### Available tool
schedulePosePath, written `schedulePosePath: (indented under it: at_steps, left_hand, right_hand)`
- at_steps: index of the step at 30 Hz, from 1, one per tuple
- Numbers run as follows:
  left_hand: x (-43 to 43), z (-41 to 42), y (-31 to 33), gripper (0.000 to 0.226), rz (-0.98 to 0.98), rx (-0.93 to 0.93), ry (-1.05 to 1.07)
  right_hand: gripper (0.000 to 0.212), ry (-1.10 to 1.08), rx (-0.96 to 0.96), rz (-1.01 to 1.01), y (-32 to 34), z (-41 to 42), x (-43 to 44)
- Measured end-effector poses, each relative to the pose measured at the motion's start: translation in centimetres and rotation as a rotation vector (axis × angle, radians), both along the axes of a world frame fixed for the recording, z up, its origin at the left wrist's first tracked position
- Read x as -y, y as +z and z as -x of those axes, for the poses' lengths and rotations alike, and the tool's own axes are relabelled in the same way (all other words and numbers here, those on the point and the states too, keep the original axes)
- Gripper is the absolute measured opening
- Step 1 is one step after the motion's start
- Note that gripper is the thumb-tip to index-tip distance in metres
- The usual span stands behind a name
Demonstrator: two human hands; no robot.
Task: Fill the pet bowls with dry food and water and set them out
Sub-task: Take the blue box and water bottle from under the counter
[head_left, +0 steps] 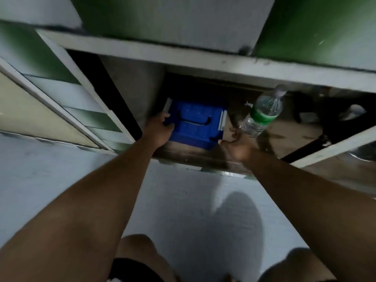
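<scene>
Blue plastic is seen in the box (pixel 195 125) set on the wooden floor of the open cabinet (pixel 183 55), toward its left side. Its left edge is gripped by the left hand (pixel 160 127), whose fingers are curled over the lid just below a white latch (pixel 167 105). A clear bottle (pixel 262 115) with a green label is held tilted just right of the box, cap pointing up and away, and its base is grasped by the curled fingers of the right hand (pixel 238 146), though the exact hold is obscured by blur.
</scene>
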State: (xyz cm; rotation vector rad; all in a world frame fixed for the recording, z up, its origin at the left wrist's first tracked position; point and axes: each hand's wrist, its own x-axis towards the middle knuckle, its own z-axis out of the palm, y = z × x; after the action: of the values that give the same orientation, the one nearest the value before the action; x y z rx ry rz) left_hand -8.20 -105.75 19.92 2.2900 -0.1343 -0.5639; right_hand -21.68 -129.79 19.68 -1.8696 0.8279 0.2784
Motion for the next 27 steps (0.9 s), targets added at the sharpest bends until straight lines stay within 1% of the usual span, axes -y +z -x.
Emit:
schedulePosePath:
  at_steps: [1, 3, 5, 6, 8, 9, 12, 14, 17, 20, 22, 24, 27]
  left_hand:
    - [0.0, -0.9, -1.3, 0.053, -0.018, 0.043, -0.010]
    - [0.1, -2.3, -3.3, 0.061, -0.034, 0.111, -0.012]
    - [0.3, -3.4, -4.6, 0.071, -0.044, 0.114, -0.009]
    - [0.3, -4.0, -5.1, 0.075, -0.046, 0.095, 0.002]
    - [0.5, -5.1, -6.0, 0.081, -0.049, 0.054, 0.024]
    - [0.7, -5.5, -6.3, 0.084, -0.043, 0.044, 0.039]
    - [1.4, -6.5, -7.3, 0.090, -0.008, 0.051, 0.073]
    - [1.8, -6.7, -7.9, 0.091, 0.015, 0.068, 0.049]
    - [2.1, -7.0, -8.7, 0.086, -0.006, 0.088, -0.027]
    - [2.1, -7.1, -8.9, 0.083, -0.075, 0.112, -0.087]
    - [2.2, -7.1, -8.8, 0.082, -0.085, 0.109, -0.072]
    - [2.2, -6.7, -8.7, 0.083, -0.055, 0.081, -0.035]
    - [1.7, -5.2, -8.5, 0.086, -0.031, 0.083, 0.020]
  right_hand:
    - [0.071, -0.023, 0.007, -0.027, -1.2, -1.0, -0.1]
    - [0.080, -0.035, 0.027, -0.007, -3.2, -2.7, -0.1]
    - [0.084, -0.054, 0.054, 0.001, -4.7, -4.0, -0.2]
    - [0.080, -0.080, 0.074, -0.009, -5.4, -4.7, -0.2]
    - [0.064, -0.130, 0.119, -0.043, -6.3, -5.8, -0.1]
    - [0.063, -0.153, 0.140, -0.051, -6.7, -6.4, -0.1]
    - [0.078, -0.175, 0.193, -0.075, -7.2, -7.2, 0.0]
    - [0.086, -0.132, 0.220, -0.080, -7.4, -7.3, 0.3]
    - [0.074, 0.011, 0.234, -0.079, -7.3, -7.8, 1.1]
    - [0.072, 0.056, 0.228, -0.085, -7.2, -8.3, 1.6]
    - [0.070, 0.083, 0.237, -0.074, -7.3, -8.4, 1.7]
    - [0.068, 0.105, 0.237, -0.056, -7.5, -8.1, 1.8]
    - [0.069, 0.109, 0.236, -0.060, -7.5, -7.2, 1.8]
